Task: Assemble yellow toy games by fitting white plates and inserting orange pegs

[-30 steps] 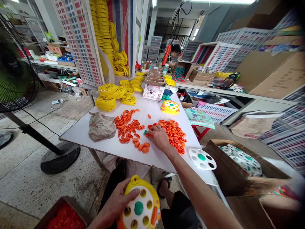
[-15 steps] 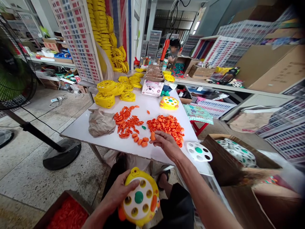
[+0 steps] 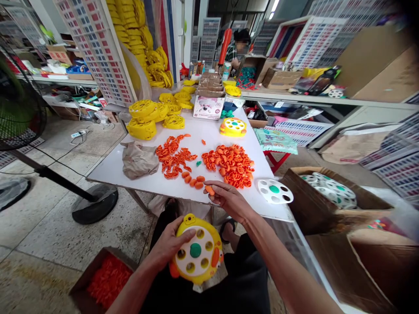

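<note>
With my right hand (image 3: 231, 199) as the clock's centre and twelve straight ahead of me, I pinched a small, smooth, orange oval plastic piece (image 3: 209, 190) between thumb and fingertips, just above the table's near edge; gripping by the tips presumably suited so small a thing. At seven o'clock, over my dark-clothed lap (image 3: 250, 274), my left hand (image 3: 168, 245) clasped a round yellow plastic toy (image 3: 197, 259) with a white holed face and green domed hub. The left thumb lay across the white face while the fingers curled round the rim, a clamp that seemed meant to steady the toy and leave most of its holes uncovered; the fingers underneath were hidden. The toy's face was tilted up, probably so that I could see the openings. On the white-topped table (image 3: 196, 131), a loose row of similar orange ovals (image 3: 193, 182) lay at ten o'clock, close to my fingers, and a heap of orange plastic pieces (image 3: 237, 168) lay near twelve, both apparently within easy reach. A scatter of thin, curved orange pieces (image 3: 172, 160) occupied half past ten, set apart from the heap, perhaps to keep the kinds separate. At three o'clock a white holed plastic plate (image 3: 274, 190) rested flat by the right edge.
</note>
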A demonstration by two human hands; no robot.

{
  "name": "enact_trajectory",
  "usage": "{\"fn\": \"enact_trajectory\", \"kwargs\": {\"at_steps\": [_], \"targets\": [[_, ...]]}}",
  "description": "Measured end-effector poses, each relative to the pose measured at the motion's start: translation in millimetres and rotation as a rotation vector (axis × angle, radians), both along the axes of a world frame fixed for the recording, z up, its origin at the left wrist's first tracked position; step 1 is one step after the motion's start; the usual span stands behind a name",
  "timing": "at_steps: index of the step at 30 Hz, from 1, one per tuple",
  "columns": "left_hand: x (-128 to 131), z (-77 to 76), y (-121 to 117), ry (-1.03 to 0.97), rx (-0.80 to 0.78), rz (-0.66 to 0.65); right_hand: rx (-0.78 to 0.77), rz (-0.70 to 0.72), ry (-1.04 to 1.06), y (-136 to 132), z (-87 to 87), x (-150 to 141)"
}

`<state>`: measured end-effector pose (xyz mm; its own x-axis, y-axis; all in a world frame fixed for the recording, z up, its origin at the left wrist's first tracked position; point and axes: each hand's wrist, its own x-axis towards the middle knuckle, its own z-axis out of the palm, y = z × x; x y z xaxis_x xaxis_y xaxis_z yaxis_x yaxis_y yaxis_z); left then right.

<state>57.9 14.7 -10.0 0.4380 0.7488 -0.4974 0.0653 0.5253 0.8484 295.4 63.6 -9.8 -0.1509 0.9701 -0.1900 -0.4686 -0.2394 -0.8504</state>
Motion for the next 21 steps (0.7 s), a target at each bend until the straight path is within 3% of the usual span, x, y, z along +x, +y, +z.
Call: {"fn": "enact_trajectory", "kwargs": {"at_steps": [6, 11, 21], "targets": [[-3, 1.3, 1, 0.03, 0.041, -0.05, 0.048, 0.207, -0.218, -16, -3.6, -5], [0, 2.6, 1, -0.028, 0.05, -0.063, 0.184, 0.283, -0.353, -28, -4.1, -15], [-1, 3.4, -3, -0.05, 0.105, -0.046, 0.603, 0.194, -0.811, -50, 8.9, -22]]}}
